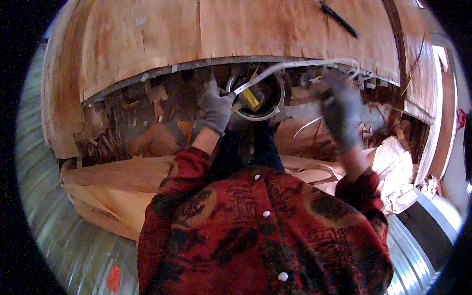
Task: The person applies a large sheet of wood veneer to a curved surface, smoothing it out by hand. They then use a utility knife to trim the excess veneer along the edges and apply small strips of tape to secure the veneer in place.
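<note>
My left hand (217,109), in a grey glove, is closed on one end of a narrow white strip (275,69), with one finger pointing up. The strip arches right and curls over near my right hand (340,112). That hand is also gloved in grey and smeared by motion, so whether its fingers hold the strip cannot be made out. Between the hands stands a round bucket (281,93) with a pale rim. Inside it lie a yellow cylindrical thing (251,100) and dark items I cannot make out.
Wide sheets of wood veneer (236,32) spread ahead, their near edge ragged. On them lies a dark, slim pen-like tool (339,19). Torn veneer scraps (157,140) litter the space below the edge. Brown sheets (118,189) lie at left, crumpled ones (396,169) at right.
</note>
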`<state>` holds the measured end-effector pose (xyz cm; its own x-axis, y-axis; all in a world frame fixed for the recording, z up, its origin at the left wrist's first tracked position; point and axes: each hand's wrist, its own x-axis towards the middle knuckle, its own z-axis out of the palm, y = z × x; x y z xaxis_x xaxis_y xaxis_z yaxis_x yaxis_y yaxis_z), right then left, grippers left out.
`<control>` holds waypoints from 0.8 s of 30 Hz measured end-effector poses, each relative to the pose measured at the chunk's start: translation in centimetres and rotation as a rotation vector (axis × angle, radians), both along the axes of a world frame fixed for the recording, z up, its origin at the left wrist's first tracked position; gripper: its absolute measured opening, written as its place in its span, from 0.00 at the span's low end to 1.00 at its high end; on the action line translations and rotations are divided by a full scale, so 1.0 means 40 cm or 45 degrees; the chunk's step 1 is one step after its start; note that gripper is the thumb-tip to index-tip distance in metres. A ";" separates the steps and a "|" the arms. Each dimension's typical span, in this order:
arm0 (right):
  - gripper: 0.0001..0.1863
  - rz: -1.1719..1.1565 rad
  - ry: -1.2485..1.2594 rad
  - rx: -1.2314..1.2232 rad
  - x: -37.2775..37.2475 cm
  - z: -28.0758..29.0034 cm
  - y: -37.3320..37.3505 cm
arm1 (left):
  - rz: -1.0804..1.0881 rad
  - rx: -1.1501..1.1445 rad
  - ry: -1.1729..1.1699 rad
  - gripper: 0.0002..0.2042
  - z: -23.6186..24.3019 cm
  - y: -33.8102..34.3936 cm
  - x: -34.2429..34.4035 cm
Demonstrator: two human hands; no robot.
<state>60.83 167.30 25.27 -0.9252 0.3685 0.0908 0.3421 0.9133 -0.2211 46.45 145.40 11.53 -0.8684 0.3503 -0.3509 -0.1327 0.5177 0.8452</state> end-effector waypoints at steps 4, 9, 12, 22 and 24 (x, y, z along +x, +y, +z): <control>0.20 0.435 -0.037 -0.157 0.006 -0.182 -0.257 | -0.009 -0.219 0.323 0.34 -0.056 0.001 -0.012; 0.21 0.112 -0.015 -0.350 -0.100 -0.415 -0.366 | -0.011 -0.123 0.430 0.40 -0.054 -0.027 -0.017; 0.18 0.250 -0.120 -0.388 -0.084 -0.408 -0.332 | 0.023 -0.210 0.208 0.39 -0.006 -0.020 0.000; 0.13 0.176 0.709 -0.618 0.124 -0.167 -0.196 | -0.170 -0.337 0.491 0.33 -0.079 0.078 0.099; 0.14 0.288 0.646 -0.695 0.111 -0.205 -0.200 | -0.159 -0.514 0.586 0.33 -0.100 0.081 0.107</control>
